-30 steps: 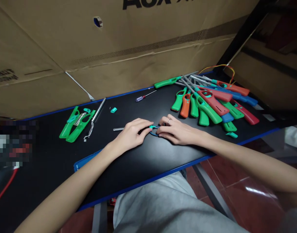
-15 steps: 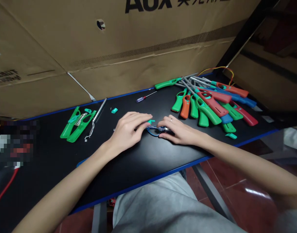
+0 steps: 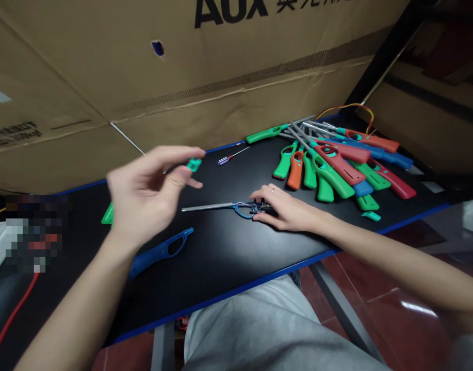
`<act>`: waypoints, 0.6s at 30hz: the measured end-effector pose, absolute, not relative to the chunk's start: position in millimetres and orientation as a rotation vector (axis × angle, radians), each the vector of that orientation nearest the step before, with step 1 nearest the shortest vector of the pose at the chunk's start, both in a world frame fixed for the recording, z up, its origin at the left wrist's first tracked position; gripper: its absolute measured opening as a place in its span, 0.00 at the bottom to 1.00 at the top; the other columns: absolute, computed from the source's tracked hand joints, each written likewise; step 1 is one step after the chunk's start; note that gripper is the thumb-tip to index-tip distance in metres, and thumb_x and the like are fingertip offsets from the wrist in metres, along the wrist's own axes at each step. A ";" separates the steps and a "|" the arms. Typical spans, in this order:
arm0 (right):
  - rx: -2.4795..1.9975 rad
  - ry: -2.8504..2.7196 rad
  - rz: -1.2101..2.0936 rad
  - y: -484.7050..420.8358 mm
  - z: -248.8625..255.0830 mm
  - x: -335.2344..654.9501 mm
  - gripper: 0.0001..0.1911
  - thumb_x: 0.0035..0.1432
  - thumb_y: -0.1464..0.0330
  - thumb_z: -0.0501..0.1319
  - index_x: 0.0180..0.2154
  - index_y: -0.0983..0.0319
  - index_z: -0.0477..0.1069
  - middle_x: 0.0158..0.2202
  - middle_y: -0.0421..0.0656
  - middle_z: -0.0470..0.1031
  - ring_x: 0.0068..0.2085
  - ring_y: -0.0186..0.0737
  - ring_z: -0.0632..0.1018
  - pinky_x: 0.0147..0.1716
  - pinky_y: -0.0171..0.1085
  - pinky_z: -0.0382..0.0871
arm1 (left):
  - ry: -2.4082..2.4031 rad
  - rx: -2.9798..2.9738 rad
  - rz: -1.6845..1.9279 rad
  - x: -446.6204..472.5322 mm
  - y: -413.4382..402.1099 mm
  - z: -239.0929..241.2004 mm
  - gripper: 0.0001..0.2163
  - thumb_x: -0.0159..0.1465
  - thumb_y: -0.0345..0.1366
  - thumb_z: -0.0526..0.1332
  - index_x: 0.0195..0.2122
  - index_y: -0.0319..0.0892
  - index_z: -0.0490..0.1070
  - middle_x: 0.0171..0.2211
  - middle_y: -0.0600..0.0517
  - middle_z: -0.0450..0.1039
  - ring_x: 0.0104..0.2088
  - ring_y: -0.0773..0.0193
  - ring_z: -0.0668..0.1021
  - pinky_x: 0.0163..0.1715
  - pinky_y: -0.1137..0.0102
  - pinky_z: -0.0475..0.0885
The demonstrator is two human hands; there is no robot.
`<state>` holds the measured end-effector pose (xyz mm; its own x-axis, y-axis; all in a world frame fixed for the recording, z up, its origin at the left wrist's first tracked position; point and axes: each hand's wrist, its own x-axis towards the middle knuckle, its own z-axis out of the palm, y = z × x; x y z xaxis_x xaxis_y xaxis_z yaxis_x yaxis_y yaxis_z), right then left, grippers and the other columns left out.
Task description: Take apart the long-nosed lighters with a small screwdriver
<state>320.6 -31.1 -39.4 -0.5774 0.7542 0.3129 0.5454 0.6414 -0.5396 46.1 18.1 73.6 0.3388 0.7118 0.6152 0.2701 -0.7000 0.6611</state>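
My left hand (image 3: pixel 145 193) is raised above the black table (image 3: pixel 221 257) and pinches a small teal plastic part (image 3: pixel 193 165) between thumb and forefinger. My right hand (image 3: pixel 284 208) rests on the table with its fingers closed on a half-open blue lighter (image 3: pixel 244 208). The lighter's metal tube (image 3: pixel 205 207) points left along the table. A separate blue lighter shell (image 3: pixel 159 252) lies near the front edge, below my left hand.
A pile of several green, red, orange and blue long lighters (image 3: pixel 337 165) lies at the right. A small screwdriver (image 3: pixel 230 156) lies near the back. Green lighter shells (image 3: pixel 107 215) show behind my left hand. Large cardboard boxes (image 3: pixel 221 77) wall the back. A red cable (image 3: pixel 12 314) runs at left.
My left hand lifted off the lighter and moved up and left with the teal part. The blue shell and the metal tube are now uncovered. My right hand stayed put.
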 end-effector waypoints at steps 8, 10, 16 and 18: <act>-0.953 -2.388 0.473 -30.2 -38.2 319.5 0.15 0.72 0.61 0.57 0.54 0.61 0.71 0.45 0.50 0.70 0.46 0.44 0.72 0.48 0.42 0.69 | 0.667 2.736 0.666 62.7 18.4 15.3 0.09 0.69 0.35 0.62 0.47 0.44 0.80 0.45 0.50 0.83 0.46 0.58 0.84 0.48 0.64 0.80; -0.939 -2.387 0.471 -29.8 -39.1 319.5 0.15 0.72 0.61 0.58 0.53 0.62 0.72 0.45 0.50 0.70 0.46 0.44 0.72 0.48 0.42 0.69 | 0.686 2.696 0.655 63.4 19.6 9.8 0.10 0.70 0.36 0.61 0.47 0.44 0.80 0.46 0.49 0.83 0.45 0.59 0.84 0.48 0.65 0.80; -0.964 -2.321 0.480 -30.2 -43.1 320.5 0.17 0.70 0.60 0.61 0.53 0.65 0.73 0.46 0.50 0.73 0.47 0.45 0.74 0.49 0.42 0.71 | 0.736 2.563 0.692 69.2 16.3 -3.8 0.10 0.68 0.37 0.63 0.48 0.43 0.80 0.45 0.50 0.83 0.44 0.60 0.85 0.47 0.69 0.81; -0.968 -2.301 0.476 -30.7 -43.3 320.5 0.18 0.69 0.59 0.62 0.52 0.65 0.73 0.46 0.50 0.73 0.47 0.45 0.75 0.49 0.42 0.72 | 0.686 2.565 0.752 72.2 14.8 -11.0 0.08 0.68 0.35 0.64 0.45 0.43 0.81 0.45 0.50 0.84 0.43 0.62 0.85 0.47 0.70 0.81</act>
